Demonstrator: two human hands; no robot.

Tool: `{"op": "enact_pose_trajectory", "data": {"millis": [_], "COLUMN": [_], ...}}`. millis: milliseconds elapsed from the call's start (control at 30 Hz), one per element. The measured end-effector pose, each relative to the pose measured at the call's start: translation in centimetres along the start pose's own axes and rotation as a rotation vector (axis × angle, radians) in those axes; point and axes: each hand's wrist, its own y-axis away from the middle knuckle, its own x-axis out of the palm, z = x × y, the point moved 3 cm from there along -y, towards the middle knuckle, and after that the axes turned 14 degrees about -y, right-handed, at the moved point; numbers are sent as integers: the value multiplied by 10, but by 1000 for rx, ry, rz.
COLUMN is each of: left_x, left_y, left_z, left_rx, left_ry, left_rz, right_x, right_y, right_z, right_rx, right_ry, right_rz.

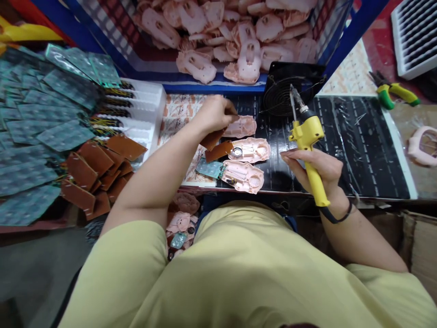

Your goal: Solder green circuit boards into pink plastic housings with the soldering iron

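My right hand (319,171) is closed round the yellow handle of a soldering iron (307,136), tip pointing up and away near a small black fan (283,91). My left hand (215,114) is pinched on a brown circuit board (212,139) beside the top pink plastic shell (244,126). Two more pink shells (251,149) (246,176) lie below it on the black mat (358,146). One has a brown board (218,151) at its left end, the other a green board (209,168).
A blue bin (191,84) of pink shells stands at the back. Green boards (51,136) and brown boards (99,173) are piled at left beside a white tray (150,114) of wires. Green-handled pliers (392,93) lie at right, with a pink part (423,146).
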Motion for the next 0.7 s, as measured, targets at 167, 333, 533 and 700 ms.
{"op": "enact_pose_trajectory", "data": {"millis": [167, 333, 533, 700], "left_x": [25, 27, 16, 16], "left_y": [-6, 9, 15, 12], "left_z": [13, -5, -14, -12], "left_rx": [-11, 194, 115, 129], "left_ry": [-27, 93, 90, 98], "left_rz": [120, 165, 89, 37], "right_x": [2, -2, -7, 24], "right_y": [1, 6, -4, -32], "right_z": [-8, -13, -19, -45], "right_rx": [-17, -38, -52, -114], "right_ry": [-30, -39, -17, 44], "right_rz": [14, 45, 129, 331]}}
